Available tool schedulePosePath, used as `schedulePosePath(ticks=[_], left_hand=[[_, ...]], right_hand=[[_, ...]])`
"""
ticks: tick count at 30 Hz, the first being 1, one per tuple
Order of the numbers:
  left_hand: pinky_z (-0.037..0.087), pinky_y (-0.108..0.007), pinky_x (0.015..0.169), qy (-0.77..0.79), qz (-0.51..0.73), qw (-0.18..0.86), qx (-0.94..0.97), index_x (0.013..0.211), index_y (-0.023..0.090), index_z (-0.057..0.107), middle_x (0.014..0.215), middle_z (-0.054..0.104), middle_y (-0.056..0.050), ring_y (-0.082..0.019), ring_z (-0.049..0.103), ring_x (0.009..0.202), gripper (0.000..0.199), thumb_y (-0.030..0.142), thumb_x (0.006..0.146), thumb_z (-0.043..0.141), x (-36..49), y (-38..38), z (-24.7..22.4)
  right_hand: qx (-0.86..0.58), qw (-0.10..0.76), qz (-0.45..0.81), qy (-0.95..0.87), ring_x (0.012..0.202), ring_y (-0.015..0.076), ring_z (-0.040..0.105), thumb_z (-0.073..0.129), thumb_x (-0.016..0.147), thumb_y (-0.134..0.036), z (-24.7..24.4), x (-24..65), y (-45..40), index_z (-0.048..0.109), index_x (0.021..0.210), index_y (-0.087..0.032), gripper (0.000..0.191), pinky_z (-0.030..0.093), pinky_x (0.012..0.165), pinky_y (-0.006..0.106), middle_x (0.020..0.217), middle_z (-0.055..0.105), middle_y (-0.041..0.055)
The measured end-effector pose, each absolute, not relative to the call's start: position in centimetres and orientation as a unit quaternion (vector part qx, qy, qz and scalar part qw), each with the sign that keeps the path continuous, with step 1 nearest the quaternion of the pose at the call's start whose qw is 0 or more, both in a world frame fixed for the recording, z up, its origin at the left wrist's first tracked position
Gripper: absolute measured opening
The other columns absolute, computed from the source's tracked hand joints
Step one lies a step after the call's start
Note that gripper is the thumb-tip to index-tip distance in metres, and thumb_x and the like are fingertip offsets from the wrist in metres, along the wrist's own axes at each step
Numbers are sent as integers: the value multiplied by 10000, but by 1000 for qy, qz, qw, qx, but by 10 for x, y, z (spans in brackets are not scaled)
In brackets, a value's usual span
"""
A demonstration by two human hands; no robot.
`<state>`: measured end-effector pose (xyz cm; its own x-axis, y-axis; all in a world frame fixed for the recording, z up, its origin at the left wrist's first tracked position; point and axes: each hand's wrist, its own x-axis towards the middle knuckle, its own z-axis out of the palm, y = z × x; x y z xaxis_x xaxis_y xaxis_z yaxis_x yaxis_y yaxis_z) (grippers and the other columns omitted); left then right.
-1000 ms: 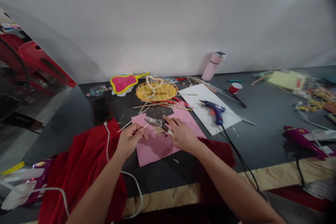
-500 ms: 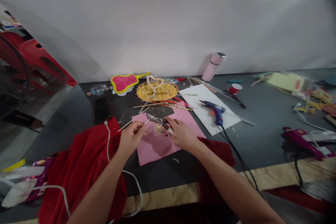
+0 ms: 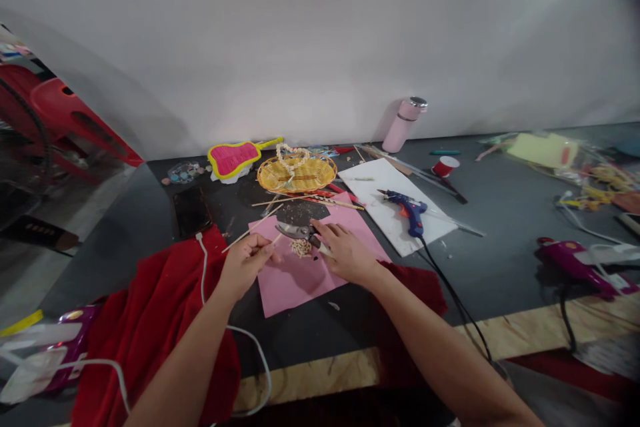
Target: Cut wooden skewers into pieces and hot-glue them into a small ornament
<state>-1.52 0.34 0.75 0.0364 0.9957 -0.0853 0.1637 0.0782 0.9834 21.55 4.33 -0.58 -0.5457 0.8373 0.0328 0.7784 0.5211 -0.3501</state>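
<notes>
Wooden stick (image 3: 277, 239) w/ steel-bladed pruners (image 3: 295, 231)

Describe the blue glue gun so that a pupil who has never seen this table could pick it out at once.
On the dark table, find the white sheet in front of the pink bottle. The glue gun lies on it, with its nozzle toward the left. Its blue body sets it apart from the purple device at the far right.
</notes>
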Motion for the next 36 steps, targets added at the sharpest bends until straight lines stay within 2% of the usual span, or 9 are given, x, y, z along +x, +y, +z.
schedulePosePath(ticks=[6,11,14,18,22,24,29,32,36], left_hand=[[187,-178,375,528,435,550,479,684,140,526,586,647,-30,-29,284,348,229,352,735,596,-13,4,10],[178,-183,370,527,441,552,473,686,144,523,607,654,-30,-26,274,336,244,371,741,594,-15,4,10],[237,-190,383,551,436,502,504,720,141,550,633,657,-36,-50,355,362,244,381,763,566,-14,4,7],[405,-223,527,580,437,383,571,775,159,577,706,678,-45,-141,588,585,199,356,778,549,-11,3,3],[411,-225,551,589,434,316,604,780,172,606,737,690,-43,-147,602,626,169,324,794,533,-11,1,3],[372,-213,488,578,428,356,596,757,163,612,699,681,-42,-121,549,536,186,328,793,535,-13,1,5],[193,-186,379,524,412,549,504,705,143,549,638,662,-42,-35,296,353,215,347,769,571,-16,3,8],[136,-180,377,500,396,614,466,682,142,506,608,652,-39,-16,251,337,234,346,753,594,-18,5,9],[121,-181,378,499,392,625,455,676,139,505,590,644,-31,-12,249,336,242,347,747,606,-20,5,9]], right_hand=[[-462,114,148,-867,1070,231,474,450,836,-237,-6,214,42,253,1373,-191,574,375,885,360,1156,525,117],[-472,113,168,-858,974,197,540,429,861,-220,0,210,37,279,1352,-215,513,387,829,291,1060,565,89],[-493,99,166,-848,955,199,556,411,878,-227,0,208,35,304,1333,-217,467,385,811,285,1034,579,91],[-496,101,162,-847,971,207,550,437,860,-233,-2,209,36,295,1333,-208,494,390,814,289,1076,571,100],[-487,113,139,-855,1038,225,508,447,859,-268,-4,212,39,263,1359,-201,538,374,870,331,1142,540,114],[-474,110,140,-862,1065,230,483,459,853,-288,-4,214,41,246,1372,-190,569,361,898,353,1170,523,119],[-446,104,157,-875,1098,236,446,464,847,-317,-3,220,44,235,1386,-192,599,347,926,381,1210,492,120],[-439,105,158,-878,1106,239,440,474,835,-310,-3,221,46,241,1385,-199,607,350,921,382,1209,488,119],[-448,102,163,-873,1046,222,490,473,837,-279,-1,218,44,261,1373,-214,580,369,885,339,1139,523,106]])
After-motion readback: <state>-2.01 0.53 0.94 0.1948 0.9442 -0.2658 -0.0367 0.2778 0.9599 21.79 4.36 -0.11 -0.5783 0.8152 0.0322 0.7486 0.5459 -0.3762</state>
